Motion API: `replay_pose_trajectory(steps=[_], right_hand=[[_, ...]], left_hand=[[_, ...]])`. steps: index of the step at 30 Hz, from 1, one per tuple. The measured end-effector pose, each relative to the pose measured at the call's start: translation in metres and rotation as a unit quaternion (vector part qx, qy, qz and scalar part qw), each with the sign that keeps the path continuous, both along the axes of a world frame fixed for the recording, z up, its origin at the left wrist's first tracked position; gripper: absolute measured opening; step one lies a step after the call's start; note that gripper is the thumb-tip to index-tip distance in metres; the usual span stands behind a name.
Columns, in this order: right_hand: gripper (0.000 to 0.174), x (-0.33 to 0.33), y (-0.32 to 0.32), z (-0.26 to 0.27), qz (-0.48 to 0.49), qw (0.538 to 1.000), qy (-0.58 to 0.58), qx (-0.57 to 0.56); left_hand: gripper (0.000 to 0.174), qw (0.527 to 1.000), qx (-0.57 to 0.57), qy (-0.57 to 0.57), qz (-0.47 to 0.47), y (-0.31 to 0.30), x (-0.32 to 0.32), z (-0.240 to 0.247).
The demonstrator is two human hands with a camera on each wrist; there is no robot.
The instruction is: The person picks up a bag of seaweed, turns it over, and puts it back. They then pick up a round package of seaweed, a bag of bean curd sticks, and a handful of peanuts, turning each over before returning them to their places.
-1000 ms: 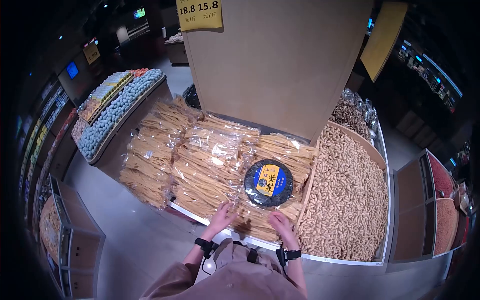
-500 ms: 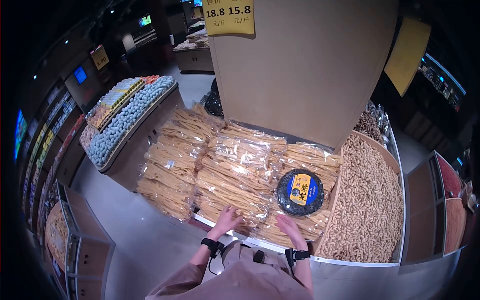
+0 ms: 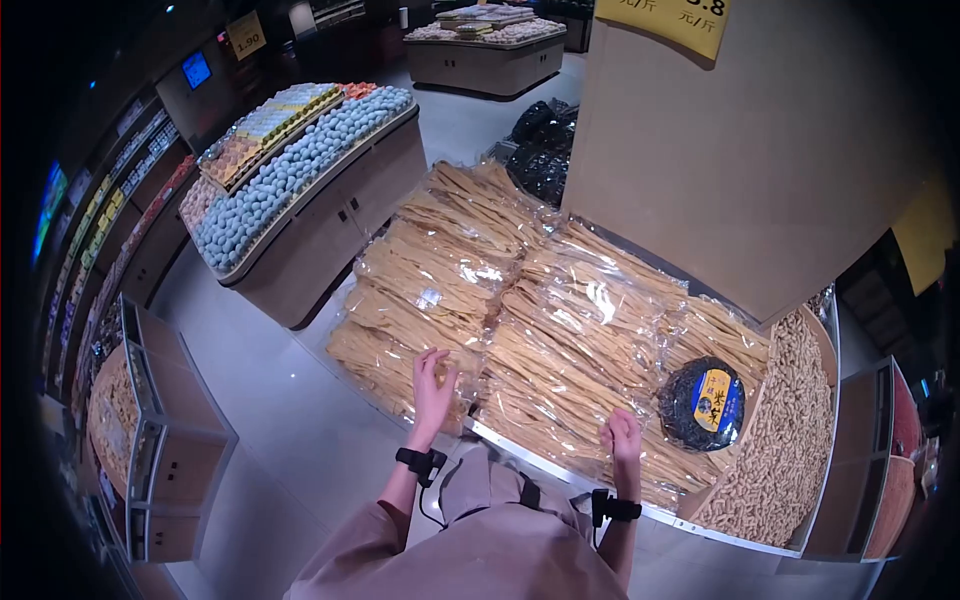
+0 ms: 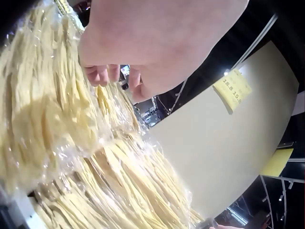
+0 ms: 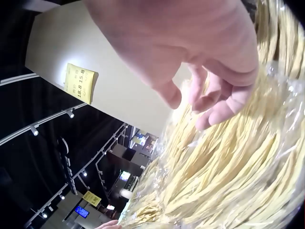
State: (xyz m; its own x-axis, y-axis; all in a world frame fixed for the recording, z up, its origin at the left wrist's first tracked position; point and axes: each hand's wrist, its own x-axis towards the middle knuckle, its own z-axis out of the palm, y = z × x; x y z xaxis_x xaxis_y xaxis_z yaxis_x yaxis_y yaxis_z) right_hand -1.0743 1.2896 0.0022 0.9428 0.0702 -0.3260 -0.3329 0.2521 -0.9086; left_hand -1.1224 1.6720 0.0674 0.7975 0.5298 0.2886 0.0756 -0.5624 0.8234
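Clear bags of long pale-yellow dried sticks (image 3: 570, 345) cover the display in the head view. My left hand (image 3: 433, 392) hovers at the front edge of the left-hand bags (image 4: 43, 109), fingers bent loosely, holding nothing that shows. Over the front of the middle bags is my right hand (image 3: 622, 436), its fingers loosely curled and empty in the right wrist view, above the sticks (image 5: 224, 162). A round dark package (image 3: 702, 403) with a yellow and blue label lies on the bags to the right of my right hand.
Peanuts (image 3: 775, 450) fill a bin at the right. A brown column (image 3: 740, 150) with a yellow price sign (image 3: 672, 27) rises behind the bags. Egg stand (image 3: 300, 170) at the back left; black bags (image 3: 545, 150) lie beside the column.
The head view has turned left, so the display and the round package appear farther right. My left hand has moved left over the left-hand bags, and the hands are farther apart.
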Motion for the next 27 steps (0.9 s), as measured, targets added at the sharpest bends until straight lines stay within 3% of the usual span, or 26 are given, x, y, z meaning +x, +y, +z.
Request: replay_pose_trajectory(steps=[2,3,4,5,7,10,12,17,20,23,27], right_hand=[[0.032,-0.008,0.047,0.052,0.034,0.999,-0.018,-0.020],[0.037,-0.011,0.063,0.063,0.059,0.998,-0.010,-0.034],[0.037,-0.011,0.077,0.065,0.063,0.997,-0.007,-0.035],[0.038,-0.012,0.091,0.066,0.109,0.994,-0.015,-0.028],[0.041,-0.011,0.115,0.071,0.195,0.980,-0.006,-0.028],[0.041,-0.009,0.144,0.074,0.267,0.962,0.007,-0.058],[0.043,-0.012,0.153,0.063,0.277,0.960,-0.019,-0.044],[0.045,-0.012,0.150,0.054,0.291,0.955,0.010,-0.050],[0.044,-0.014,0.134,0.058,0.276,0.958,0.032,-0.072],[0.041,-0.020,0.116,0.057,0.232,0.969,0.022,-0.085],[0.041,-0.025,0.103,0.066,0.209,0.974,0.037,-0.077]], left_hand=[[0.042,0.999,-0.022,0.022,0.021,0.025,-0.003,-0.022],[0.051,0.992,-0.109,0.059,0.038,0.031,-0.004,-0.024],[0.060,0.975,-0.195,0.094,0.056,0.036,-0.004,-0.027],[0.060,0.974,-0.195,0.097,0.060,0.039,-0.004,-0.033],[0.083,0.917,-0.395,0.050,0.037,0.041,-0.003,-0.040],[0.098,0.877,-0.474,0.044,0.057,0.040,0.003,-0.033],[0.104,0.869,-0.488,0.049,0.060,0.043,0.010,-0.038],[0.115,0.798,-0.591,-0.049,0.111,0.068,0.045,-0.101],[0.119,0.781,-0.606,-0.066,0.138,0.063,0.049,-0.064],[0.105,0.784,-0.581,-0.050,0.214,0.055,0.057,-0.031],[0.106,0.825,-0.530,-0.053,0.186,0.067,0.083,-0.075]])
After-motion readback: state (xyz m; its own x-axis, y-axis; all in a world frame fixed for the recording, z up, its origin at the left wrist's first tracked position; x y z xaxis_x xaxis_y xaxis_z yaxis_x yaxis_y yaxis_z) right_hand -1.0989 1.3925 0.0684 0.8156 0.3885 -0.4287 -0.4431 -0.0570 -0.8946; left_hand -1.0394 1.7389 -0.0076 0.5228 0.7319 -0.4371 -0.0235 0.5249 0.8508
